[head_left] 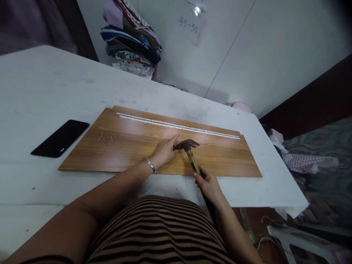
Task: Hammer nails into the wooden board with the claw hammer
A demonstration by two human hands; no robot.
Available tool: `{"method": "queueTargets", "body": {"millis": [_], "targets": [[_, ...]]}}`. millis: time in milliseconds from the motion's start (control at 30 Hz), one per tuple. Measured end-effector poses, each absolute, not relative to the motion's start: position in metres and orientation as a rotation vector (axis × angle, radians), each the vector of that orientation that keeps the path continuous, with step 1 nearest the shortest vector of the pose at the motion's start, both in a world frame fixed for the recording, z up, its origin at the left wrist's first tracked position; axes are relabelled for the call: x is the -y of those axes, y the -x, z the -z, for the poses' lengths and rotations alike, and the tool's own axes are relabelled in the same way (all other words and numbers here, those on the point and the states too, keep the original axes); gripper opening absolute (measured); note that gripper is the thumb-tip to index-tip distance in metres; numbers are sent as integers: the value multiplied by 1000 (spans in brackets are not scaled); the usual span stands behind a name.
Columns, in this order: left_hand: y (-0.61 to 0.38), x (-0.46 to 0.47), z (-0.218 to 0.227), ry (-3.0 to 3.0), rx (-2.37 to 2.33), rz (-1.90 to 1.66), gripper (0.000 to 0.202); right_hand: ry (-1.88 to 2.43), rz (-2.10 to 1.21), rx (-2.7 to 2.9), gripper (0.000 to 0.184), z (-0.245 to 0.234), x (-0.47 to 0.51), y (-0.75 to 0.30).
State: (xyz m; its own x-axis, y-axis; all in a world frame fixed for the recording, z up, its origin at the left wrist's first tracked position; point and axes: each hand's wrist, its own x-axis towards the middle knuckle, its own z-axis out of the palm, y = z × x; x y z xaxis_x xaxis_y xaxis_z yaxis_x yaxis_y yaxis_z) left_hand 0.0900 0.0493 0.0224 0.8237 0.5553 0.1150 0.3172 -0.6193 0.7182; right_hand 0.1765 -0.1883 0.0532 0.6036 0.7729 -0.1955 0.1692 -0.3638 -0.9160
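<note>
My right hand (207, 183) is wrapped round the handle of a claw hammer (192, 159), yellow and black with a rusty dark head. The hammer's striking end is right at the fingertips of my left hand (165, 149), low over a brown wood-grain board (132, 150). On my left hand one finger stretches out across the board, and the other fingers are bunched near the hammer head. Whatever they pinch is hidden there. Several small nails (108, 139) lie loose on the board's left part. Two white printed strips (176, 126) run along its far side.
Left of the board a black phone (62, 138) lies on the white table (33, 91). Folded clothes (134, 40) are stacked at the back against a pale wall marked "45-50". Beyond the table's right edge are spotted cloth (305, 161) and a white stool-like object (297, 238).
</note>
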Motion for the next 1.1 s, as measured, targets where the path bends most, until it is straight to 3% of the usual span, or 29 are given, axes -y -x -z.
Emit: {"method": "queueTargets", "body": {"millis": [1100], "targets": [[-89,-48,-27,-2255,-662,-399,70,1874,-726,743,49,-60,187,-179]]}}
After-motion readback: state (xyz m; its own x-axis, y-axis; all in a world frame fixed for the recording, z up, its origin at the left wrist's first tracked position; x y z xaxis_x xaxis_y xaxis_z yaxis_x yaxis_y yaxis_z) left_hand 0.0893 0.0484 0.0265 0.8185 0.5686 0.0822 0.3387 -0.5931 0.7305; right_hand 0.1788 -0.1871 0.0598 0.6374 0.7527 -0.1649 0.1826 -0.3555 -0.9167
